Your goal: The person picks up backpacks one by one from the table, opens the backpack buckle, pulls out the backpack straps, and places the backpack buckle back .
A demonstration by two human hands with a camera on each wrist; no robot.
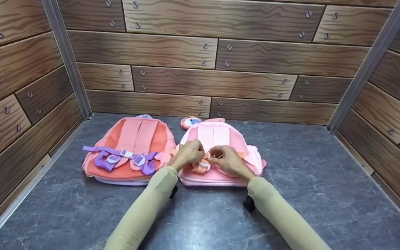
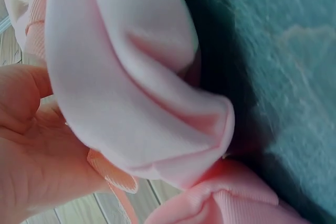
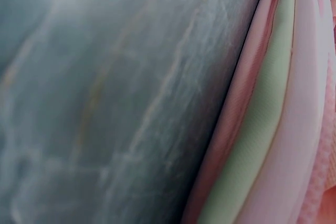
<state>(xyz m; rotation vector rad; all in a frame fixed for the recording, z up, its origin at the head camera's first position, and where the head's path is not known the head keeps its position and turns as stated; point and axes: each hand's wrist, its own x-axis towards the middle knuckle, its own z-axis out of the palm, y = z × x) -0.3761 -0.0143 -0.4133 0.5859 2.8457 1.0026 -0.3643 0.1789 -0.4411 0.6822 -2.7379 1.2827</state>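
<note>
A pink backpack (image 1: 221, 177) lies with its shoulder straps (image 1: 214, 133) facing up. Over its lower part, my left hand (image 1: 189, 152) curls its fingers around an orange webbing strap (image 1: 200, 168), part of which hangs loose with a pale buckle (image 1: 204, 164). Just to the right, my right hand (image 1: 229, 161) pinches the orange webbing between thumb and fingers. Both hands nearly meet there, and the fingers hide the piece between them. The left wrist view shows pale pink padded fabric (image 2: 126, 87) in front of the left fingers, with an orange strap loop (image 2: 113, 171) below.
A coral backpack (image 1: 141, 139) lies close on the left, its purple straps (image 1: 104, 163) joined by a white buckle (image 1: 127, 154). Behind the pink one is a round plush piece (image 1: 190, 122). Wood-patterned panels (image 1: 186, 52) wall in the dark marbled table (image 1: 307, 173).
</note>
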